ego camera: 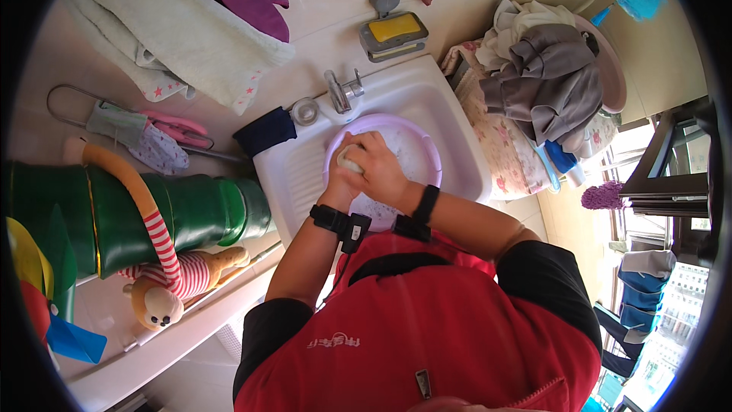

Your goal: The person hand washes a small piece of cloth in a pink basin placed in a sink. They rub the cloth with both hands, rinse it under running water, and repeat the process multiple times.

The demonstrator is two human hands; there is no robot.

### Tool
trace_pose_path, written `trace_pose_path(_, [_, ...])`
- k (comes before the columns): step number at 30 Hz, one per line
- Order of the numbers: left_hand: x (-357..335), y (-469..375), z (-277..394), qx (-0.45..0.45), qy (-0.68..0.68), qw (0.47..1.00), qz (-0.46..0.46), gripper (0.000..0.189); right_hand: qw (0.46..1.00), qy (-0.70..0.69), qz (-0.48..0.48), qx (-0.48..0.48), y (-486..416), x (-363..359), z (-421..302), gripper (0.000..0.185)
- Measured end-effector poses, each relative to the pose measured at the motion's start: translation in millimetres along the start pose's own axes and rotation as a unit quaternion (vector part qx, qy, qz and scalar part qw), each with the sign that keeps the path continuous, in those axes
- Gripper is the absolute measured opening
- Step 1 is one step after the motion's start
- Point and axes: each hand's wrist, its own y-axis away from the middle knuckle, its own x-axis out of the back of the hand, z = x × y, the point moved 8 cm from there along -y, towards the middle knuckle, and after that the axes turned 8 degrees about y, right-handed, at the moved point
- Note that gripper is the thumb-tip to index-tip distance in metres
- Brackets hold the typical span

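Observation:
Both my hands meet over a lilac plastic basin (pixel 432 146) that stands in a white ceramic sink (pixel 452 126). Between them is a small, pale, wadded item (pixel 350 159), perhaps cloth; its kind is not clear. My right hand (pixel 380 166) wraps over it with bent fingers. My left hand (pixel 341 174) presses against it from the other side, its palm partly hidden. Sudsy water (pixel 400 143) with small bubbles shows in the basin. A chrome faucet (pixel 338 92) rises from the sink's back edge, just beyond the basin.
A dark blue cloth (pixel 266 131) hangs over the sink's left corner. On the wall sits a grey soap holder (pixel 394 40) with a yellow top. Piled grey clothes (pixel 549 80) lie to the right, above a flowered cover (pixel 503 154). A plush monkey (pixel 191 274) hangs around a green column (pixel 189 212) at left.

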Motion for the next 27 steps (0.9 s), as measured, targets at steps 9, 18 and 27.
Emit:
trace_pose_path(9, [13, -2, 7, -0.021, -0.118, 0.99, 0.074, 0.03, 0.983, -0.042, 0.047, -0.172, -6, -5, 22, 0.034])
trace_pose_path(18, [24, 4, 16, -0.087, -0.281, 0.949, 0.113, 0.035, 0.946, -0.101, -0.008, -0.308, 5, -23, 56, 0.031])
trace_pose_path(27, [34, 0, 15, -0.04, -0.255, 0.954, 0.153, 0.032, 0.886, -0.174, -0.078, -0.423, 24, -52, 89, 0.035])
